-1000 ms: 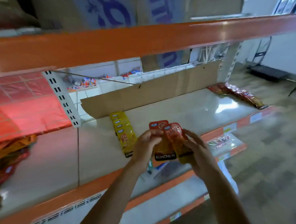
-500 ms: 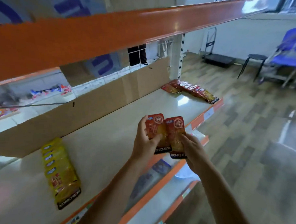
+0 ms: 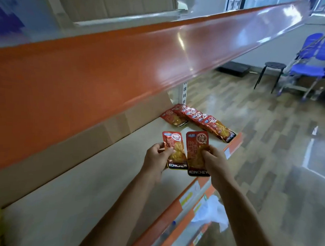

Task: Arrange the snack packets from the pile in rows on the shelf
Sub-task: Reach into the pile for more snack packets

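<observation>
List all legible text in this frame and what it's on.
"KONCHEW": bottom band of left packet, pinched by left hand.
"KONCHEW": bottom band of right packet, held by right hand.
"KONCHEW": front packets of both shelf rows.
Unreadable: packets' upper print, shelf-edge labels, blue lettering top left.

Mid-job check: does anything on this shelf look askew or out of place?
Little. At the far end, a red packet lies beside the overlapped red row, outside its line; it is possibly a second row's start. A crumpled white bag sits on the lower shelf, which looks like stray wrapping rather than stock.
</observation>
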The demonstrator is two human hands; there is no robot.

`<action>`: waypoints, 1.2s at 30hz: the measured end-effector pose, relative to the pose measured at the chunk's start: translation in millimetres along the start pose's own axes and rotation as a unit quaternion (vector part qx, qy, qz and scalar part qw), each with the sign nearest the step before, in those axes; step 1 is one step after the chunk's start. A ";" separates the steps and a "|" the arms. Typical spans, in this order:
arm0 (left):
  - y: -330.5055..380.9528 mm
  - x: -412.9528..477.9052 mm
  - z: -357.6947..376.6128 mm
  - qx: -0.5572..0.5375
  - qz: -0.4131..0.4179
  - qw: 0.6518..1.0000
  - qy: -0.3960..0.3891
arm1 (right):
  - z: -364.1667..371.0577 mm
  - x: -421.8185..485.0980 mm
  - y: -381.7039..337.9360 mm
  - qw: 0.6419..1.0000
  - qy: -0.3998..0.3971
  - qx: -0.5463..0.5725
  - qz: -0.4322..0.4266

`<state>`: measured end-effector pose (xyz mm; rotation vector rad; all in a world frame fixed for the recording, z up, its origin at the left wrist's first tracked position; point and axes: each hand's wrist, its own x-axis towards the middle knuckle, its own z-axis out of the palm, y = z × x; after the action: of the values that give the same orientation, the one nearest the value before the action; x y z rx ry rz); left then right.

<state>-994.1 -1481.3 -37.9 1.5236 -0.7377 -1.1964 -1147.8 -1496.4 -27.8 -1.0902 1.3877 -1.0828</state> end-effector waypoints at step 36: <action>14.5 167.9 94.7 0.076 -0.016 0.939 0.336 | -55.4 224.2 -35.0 0.977 -0.192 -0.089 -0.035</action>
<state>-1027.8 -1667.7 -76.1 1.9233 -0.3439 -0.5712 -1216.2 -1719.7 -29.9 -1.4050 1.1553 -0.7543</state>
